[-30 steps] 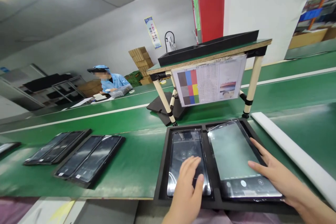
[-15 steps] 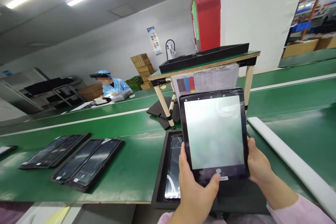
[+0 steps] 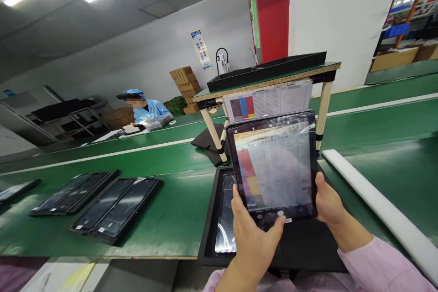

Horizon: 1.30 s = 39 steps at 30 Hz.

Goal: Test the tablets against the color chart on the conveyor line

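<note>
Between my two hands a black tablet (image 3: 273, 169) is held up, tilted, with its camera view lit on the screen. That screen shows colour blocks and printed lines like those on the chart sheet (image 3: 267, 100) behind it. My left hand (image 3: 255, 232) grips the lower left edge, its thumb on the bezel near the round shutter button. My right hand (image 3: 330, 200) holds the lower right edge, its fingers partly hidden behind. Below the tablet lies a black foam tray (image 3: 208, 237), with another tablet (image 3: 226, 221) in its left part.
A small wooden-legged stand (image 3: 267, 82) carries a black tray (image 3: 273, 69). A white foam strip (image 3: 376, 210) lies at the right. Trays of tablets (image 3: 116, 210) rest on the green bench (image 3: 171, 219) at the left. A co-worker in blue (image 3: 150, 109) sits farther back.
The tablet's screen has gone from a pale blur to a view of the printed chart. Both hands and the tablet have shifted slightly up and left.
</note>
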Motion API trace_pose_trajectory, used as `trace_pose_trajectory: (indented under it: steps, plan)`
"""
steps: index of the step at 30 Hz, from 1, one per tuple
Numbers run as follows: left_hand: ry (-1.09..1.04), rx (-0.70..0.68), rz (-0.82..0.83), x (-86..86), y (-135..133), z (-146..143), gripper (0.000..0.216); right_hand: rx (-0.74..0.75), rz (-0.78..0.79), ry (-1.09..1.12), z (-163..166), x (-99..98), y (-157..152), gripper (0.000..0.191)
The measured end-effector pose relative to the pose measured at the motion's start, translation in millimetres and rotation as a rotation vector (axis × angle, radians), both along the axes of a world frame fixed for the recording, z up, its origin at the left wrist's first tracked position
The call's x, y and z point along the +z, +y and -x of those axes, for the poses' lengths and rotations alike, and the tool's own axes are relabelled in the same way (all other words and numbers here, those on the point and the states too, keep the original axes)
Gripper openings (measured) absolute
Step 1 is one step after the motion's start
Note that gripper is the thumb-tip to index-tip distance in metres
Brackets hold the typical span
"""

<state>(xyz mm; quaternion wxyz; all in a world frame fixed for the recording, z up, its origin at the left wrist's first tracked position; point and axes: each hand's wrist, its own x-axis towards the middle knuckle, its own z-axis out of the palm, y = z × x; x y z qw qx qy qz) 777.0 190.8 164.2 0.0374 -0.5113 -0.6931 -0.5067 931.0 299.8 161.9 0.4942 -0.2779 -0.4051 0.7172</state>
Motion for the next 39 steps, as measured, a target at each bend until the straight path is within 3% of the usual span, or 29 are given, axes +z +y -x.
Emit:
trace_pose_trajectory:
  steps: [6,14,16,20,24,27,32,39]
  plan:
    - [0.03,0.017,0.003,-6.9,2,2,0.11,0.007,-0.097,0.001,3,4.9,0,0.066]
    - [-0.048,0.018,0.047,-3.2,0,-2,0.121,0.027,-0.148,0.023,9,17.9,-4,0.066]
    - [-0.135,-0.018,0.017,-1.7,-1,-2,0.111,0.031,-0.164,0.022,9,19.7,-6,0.067]
    - [-0.466,-0.18,-0.141,-3.9,-2,11,0.071,0.033,-0.193,0.014,8,20.3,-11,0.069]
    - [-1.051,-0.122,-0.193,-8.7,3,35,0.07,0.036,-0.314,-0.044,8,21.8,-22,0.064]
    - [-1.336,-0.116,-0.166,-5.7,4,41,0.07,0.005,-0.472,-0.115,5,30.2,-30,0.064]
    - [-1.443,-0.205,-0.125,-2.9,0,34,0.065,-0.042,-0.757,-0.372,-7,51.3,-30,0.067]
    - [-1.405,-0.206,-0.059,-22.7,-7,36,0.066,-0.235,-0.961,-0.629,-21,57.7,-23,0.06]
